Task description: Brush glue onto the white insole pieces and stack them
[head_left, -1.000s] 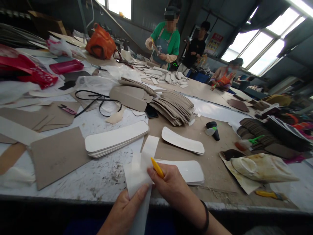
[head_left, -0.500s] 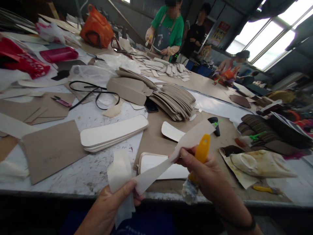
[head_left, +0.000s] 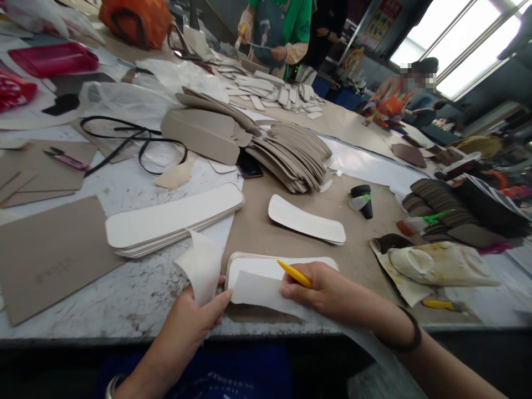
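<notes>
My left hand (head_left: 199, 310) is closed on a white strip (head_left: 201, 263), whose upper part curls above the fingers. My right hand (head_left: 322, 285) grips a yellow-handled brush (head_left: 294, 274); its bristles are hidden. Under its fingers runs a thin, translucent white strip (head_left: 260, 288), lying across the front of a stack of white-faced, rounded panels (head_left: 249, 267). Past the right wrist, this strip trails over the table edge. Whether both strips are one piece I cannot tell. Just beyond the stack rests a single white panel (head_left: 305, 219), slightly curved.
White panels (head_left: 174, 216) are stacked left, beyond a brown board (head_left: 54, 260). Taupe pieces (head_left: 291, 152) are piled behind. At right lie a stained container (head_left: 440, 263), another yellow-handled brush (head_left: 443, 305) and a green-tipped bottle (head_left: 415, 224). A co-worker in green (head_left: 297, 25) stands across the table.
My right hand has come down with the brush and strip, from above the table to the front stack. The strip now lies over the panels and trails right. The view has shifted.
</notes>
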Tool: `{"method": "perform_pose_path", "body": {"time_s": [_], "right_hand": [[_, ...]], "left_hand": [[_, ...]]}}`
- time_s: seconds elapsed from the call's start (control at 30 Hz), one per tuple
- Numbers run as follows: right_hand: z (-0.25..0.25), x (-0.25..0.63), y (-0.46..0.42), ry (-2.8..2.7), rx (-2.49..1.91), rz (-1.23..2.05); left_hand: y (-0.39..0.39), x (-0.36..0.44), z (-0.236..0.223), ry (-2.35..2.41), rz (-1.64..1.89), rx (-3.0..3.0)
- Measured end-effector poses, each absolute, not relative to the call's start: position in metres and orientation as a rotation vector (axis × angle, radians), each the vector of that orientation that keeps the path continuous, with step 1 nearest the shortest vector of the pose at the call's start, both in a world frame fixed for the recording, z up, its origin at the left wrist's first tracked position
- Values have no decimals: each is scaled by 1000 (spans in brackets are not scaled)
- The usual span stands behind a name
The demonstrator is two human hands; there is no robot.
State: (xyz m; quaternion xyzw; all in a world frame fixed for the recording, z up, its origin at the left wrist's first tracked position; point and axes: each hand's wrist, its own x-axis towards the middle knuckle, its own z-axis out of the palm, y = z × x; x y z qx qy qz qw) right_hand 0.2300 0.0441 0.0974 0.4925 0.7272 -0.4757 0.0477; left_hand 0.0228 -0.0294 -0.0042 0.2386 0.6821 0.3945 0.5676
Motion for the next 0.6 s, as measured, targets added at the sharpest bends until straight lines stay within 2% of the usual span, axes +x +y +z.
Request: {"method": "perform_pose_path", "body": {"time_s": [0.17,0.6], "right_hand": [[78,214,66,2141,1444,-1233],[60,211,79,2116,1398,-1096]], "left_hand": [[-25,17,-14,1647,871,742],[-18,14,-10,1659,811,728]]}}
